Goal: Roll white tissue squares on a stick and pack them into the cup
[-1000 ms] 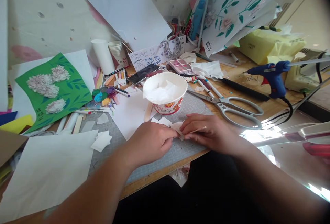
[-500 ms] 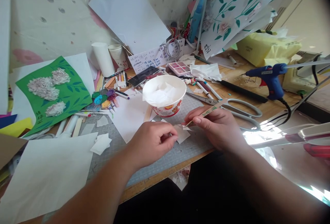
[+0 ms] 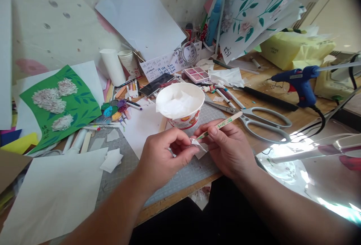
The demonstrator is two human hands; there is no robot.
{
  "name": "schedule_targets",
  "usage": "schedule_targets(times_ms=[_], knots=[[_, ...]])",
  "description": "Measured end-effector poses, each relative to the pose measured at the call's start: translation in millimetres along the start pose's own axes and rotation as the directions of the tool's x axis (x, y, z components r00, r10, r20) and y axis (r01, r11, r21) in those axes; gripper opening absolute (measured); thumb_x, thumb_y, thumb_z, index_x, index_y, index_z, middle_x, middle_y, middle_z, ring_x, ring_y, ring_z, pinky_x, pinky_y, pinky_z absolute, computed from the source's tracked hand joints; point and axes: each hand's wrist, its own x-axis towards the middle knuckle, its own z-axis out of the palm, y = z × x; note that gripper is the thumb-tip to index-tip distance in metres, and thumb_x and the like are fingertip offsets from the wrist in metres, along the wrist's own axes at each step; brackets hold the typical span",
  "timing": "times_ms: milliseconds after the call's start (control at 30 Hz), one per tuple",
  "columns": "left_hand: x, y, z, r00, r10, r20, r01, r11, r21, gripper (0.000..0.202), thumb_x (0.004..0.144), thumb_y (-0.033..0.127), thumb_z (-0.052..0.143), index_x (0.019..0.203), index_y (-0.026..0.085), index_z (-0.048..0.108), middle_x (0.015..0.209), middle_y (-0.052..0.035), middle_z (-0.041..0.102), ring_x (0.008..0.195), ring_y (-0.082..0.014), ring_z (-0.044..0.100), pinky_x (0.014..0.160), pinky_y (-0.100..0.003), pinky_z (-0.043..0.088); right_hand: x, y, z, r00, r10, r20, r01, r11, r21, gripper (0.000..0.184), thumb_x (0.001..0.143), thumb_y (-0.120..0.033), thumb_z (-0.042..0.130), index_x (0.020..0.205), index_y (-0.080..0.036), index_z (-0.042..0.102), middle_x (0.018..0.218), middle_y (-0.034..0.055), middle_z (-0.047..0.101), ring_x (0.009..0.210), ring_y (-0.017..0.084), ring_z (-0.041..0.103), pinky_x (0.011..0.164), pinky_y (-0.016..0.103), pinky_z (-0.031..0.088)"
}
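My left hand (image 3: pixel 166 155) is closed in a pinch on a small piece of white tissue paper (image 3: pixel 196 143), held just above the grey cutting mat (image 3: pixel 186 173). My right hand (image 3: pixel 228 147) grips a flat wooden stick (image 3: pixel 222 124) with green marks, its lower tip touching the paper. Another white paper scrap (image 3: pixel 202 151) lies on the mat under the hands. A paper bowl (image 3: pixel 180 104) filled with white tissue stands just behind the hands.
Large grey-handled scissors (image 3: pixel 254 119) lie right of the bowl, and a blue glue gun (image 3: pixel 299 81) stands further right. Markers, a paint palette (image 3: pixel 114 109) and a phone (image 3: pixel 156 82) clutter the back. Green flower artwork (image 3: pixel 58 102) and white sheets (image 3: pixel 53 196) lie on the left.
My right hand picked up the wooden stick from the mat and brought its tip to the paper. My left hand lifted the small white piece off the mat.
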Motion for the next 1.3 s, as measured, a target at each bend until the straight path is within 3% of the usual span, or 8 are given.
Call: schedule_targets(times_ms=[100,233,467,700,800,967,1300], knots=[[-1,0,3.1,0.989,-0.147,0.013,0.148,0.980,-0.130,0.010,0.073,0.020,0.077,0.068,0.017,0.068,0.059,0.0020,0.068,0.052,-0.0089,0.058,0.050,-0.017,0.047,-1,3,1,0.996,-0.086,-0.030,0.085,0.996,-0.022,0.010,0.076,-0.030,0.085,0.074,-0.022,0.080,0.076,0.0005,0.079,0.071,0.012,0.074,0.068,0.021,0.062],[-2,-3,7.8,0.950,-0.303,0.076,0.310,0.881,-0.358,0.010,0.076,0.020,0.076,0.069,0.017,0.069,0.060,0.0016,0.069,0.052,-0.0091,0.060,0.048,-0.017,0.049,-2,7,1,0.985,-0.163,-0.050,0.160,0.985,-0.066,0.007,0.079,-0.031,0.084,0.078,-0.024,0.081,0.079,-0.0001,0.080,0.074,0.014,0.074,0.071,0.025,0.062],[-4,-4,12.1,0.915,-0.390,0.105,0.376,0.728,-0.574,0.010,0.079,0.018,0.074,0.070,0.017,0.069,0.055,0.0037,0.067,0.047,-0.0052,0.056,0.046,-0.013,0.045,-5,11,-4,0.941,-0.333,0.054,0.337,0.919,-0.206,0.008,0.089,-0.023,0.075,0.092,-0.026,0.080,0.089,-0.0007,0.079,0.086,0.016,0.074,0.084,0.030,0.059],[-5,-5,11.5,0.928,-0.362,0.088,0.343,0.738,-0.581,0.011,0.080,0.015,0.072,0.071,0.017,0.068,0.055,0.0043,0.065,0.047,-0.0060,0.055,0.047,-0.015,0.043,-5,10,-7,0.930,-0.347,0.121,0.367,0.891,-0.267,0.009,0.091,-0.027,0.071,0.096,-0.030,0.079,0.093,0.0011,0.079,0.093,0.020,0.073,0.090,0.039,0.058],[-4,-6,9.3,0.931,-0.354,0.087,0.339,0.755,-0.561,0.011,0.080,0.016,0.072,0.071,0.017,0.068,0.055,0.0036,0.065,0.048,-0.0066,0.055,0.047,-0.016,0.043,-5,8,-10,0.897,-0.418,0.141,0.441,0.839,-0.317,0.011,0.092,-0.028,0.070,0.098,-0.031,0.079,0.097,0.0027,0.079,0.098,0.023,0.072,0.094,0.046,0.056],[-5,-9,6.4,0.936,-0.331,0.123,0.343,0.767,-0.542,0.011,0.086,0.021,0.071,0.076,0.017,0.069,0.060,0.0031,0.067,0.052,-0.0073,0.058,0.050,-0.016,0.046,-8,2,-14,0.819,-0.512,0.260,0.573,0.703,-0.421,0.019,0.092,-0.020,0.070,0.105,-0.031,0.078,0.093,0.0032,0.079,0.091,0.022,0.071,0.084,0.041,0.058],[-5,-8,6.1,0.957,-0.256,0.135,0.289,0.867,-0.406,0.012,0.094,0.023,0.063,0.083,0.018,0.065,0.067,0.0034,0.066,0.058,-0.0082,0.060,0.057,-0.019,0.050,-6,-2,-15,0.815,-0.498,0.298,0.576,0.637,-0.512,0.019,0.091,-0.021,0.070,0.104,-0.031,0.078,0.092,0.0029,0.081,0.089,0.023,0.074,0.082,0.040,0.059]])
